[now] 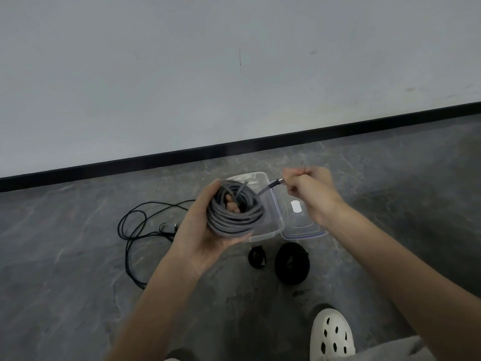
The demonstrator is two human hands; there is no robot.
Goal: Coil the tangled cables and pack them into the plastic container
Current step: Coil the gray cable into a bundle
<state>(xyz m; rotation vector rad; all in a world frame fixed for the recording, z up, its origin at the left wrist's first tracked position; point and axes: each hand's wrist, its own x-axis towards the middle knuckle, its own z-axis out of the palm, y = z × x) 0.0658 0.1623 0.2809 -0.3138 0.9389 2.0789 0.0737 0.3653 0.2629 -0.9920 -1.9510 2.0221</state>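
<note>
1. One loose black cable [168, 227] is the widest thing here, sprawled on the grey floor to the left of the left hand [200, 233]. Its loops cross each other, so pulling on one end would likely tighten them into a knot
2. The plastic container [264, 236] stands open on the floor just behind the hands, with its clear lid [304, 226] folded flat to the right. A coil wound too wide may ride above the rim and stop the lid from closing
3. The grey braided cable coil [234, 217] is held up in front of the container. The left hand's fingers curl through its centre and the thumb lies over the outside. If that grip slackens, the stiff turns would probably spring apart
4. Two black coils lie on the floor in front of the container, the larger black coil [281, 264] to the right of the smaller black coil [252, 256]. Whether they are tied cannot be told, and untied ones could unwind when lifted
5. The right hand [309, 190] is clenched, pinching the grey tail behind its metal connector [276, 182]. A hard tug could drag inner turns out or strain that joint
6. The white sticker [296, 206] on the lid shows no readable writing, and no brand is visible anywhere
</note>
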